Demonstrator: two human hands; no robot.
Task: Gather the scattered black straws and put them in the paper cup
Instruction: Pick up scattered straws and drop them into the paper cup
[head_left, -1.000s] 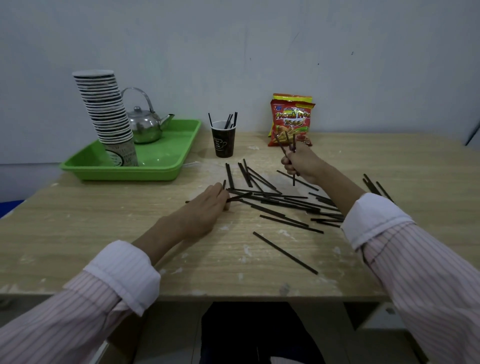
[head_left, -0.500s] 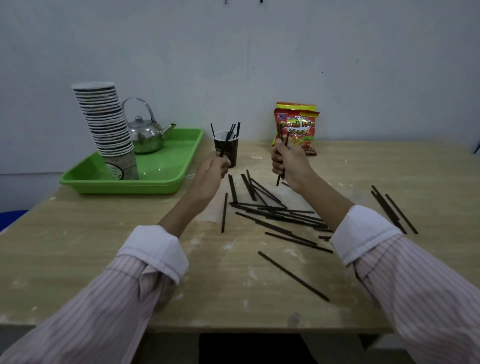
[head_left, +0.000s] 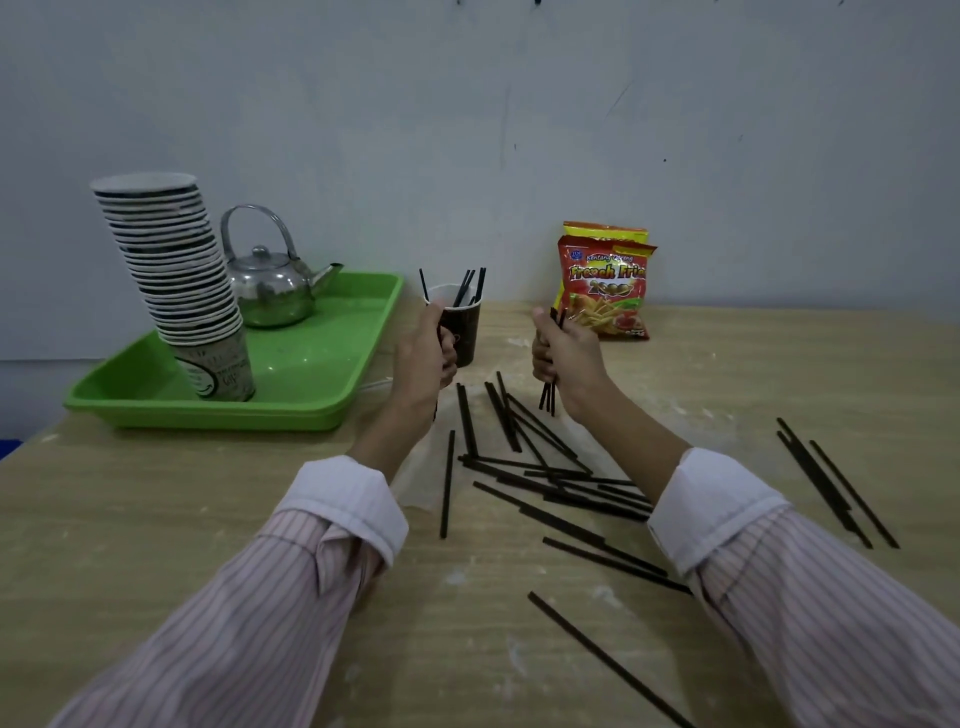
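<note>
We are gripping a bundle of straws (head_left: 548, 397) in our right hand (head_left: 563, 358) and pinching a single straw (head_left: 434, 411) in our left hand (head_left: 423, 358) beside the cup (head_left: 466, 335) at the back of the table (head_left: 156, 519). Knocking its rim could tip the light cup over.

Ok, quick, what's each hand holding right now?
Left hand: curled, apparently gripping a single straw, right by the paper cup.
Right hand: gripping a bundle of straws, roughly upright.

Green tray (head_left: 311, 410) on wooden table (head_left: 156, 519), cup stack (head_left: 176, 280) and kettle (head_left: 270, 286) inside, snack bags (head_left: 605, 286) against wall (head_left: 519, 130)
</note>
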